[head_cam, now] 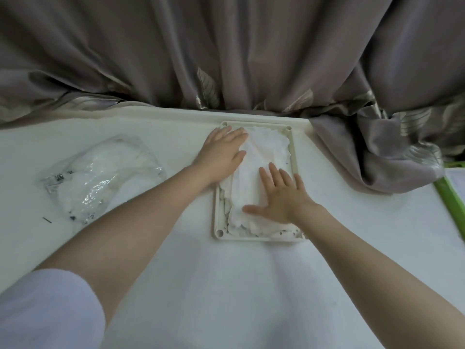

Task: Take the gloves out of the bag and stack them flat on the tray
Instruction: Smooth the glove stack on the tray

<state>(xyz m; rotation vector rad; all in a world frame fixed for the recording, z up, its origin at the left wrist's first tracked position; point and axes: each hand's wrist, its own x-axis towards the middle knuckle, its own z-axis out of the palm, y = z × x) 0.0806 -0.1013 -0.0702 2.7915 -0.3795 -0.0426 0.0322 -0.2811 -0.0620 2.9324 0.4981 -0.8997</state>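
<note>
A cream rectangular tray (295, 159) lies on the white table near its far edge. A pile of thin white gloves (266, 149) fills it, edges crumpled at the near end. My left hand (221, 153) presses flat on the pile's far left part, fingers straight. My right hand (281, 195) presses flat on the near half of the pile, fingers spread. A clear plastic bag (100, 175) with more white gloves inside lies on the table to the left, apart from both hands.
A grey-brown curtain (226, 59) hangs behind the table and spills onto it at the right (377, 157). A green-edged board (450, 195) sits at the far right edge. A small dark mark (47, 220) lies near the bag.
</note>
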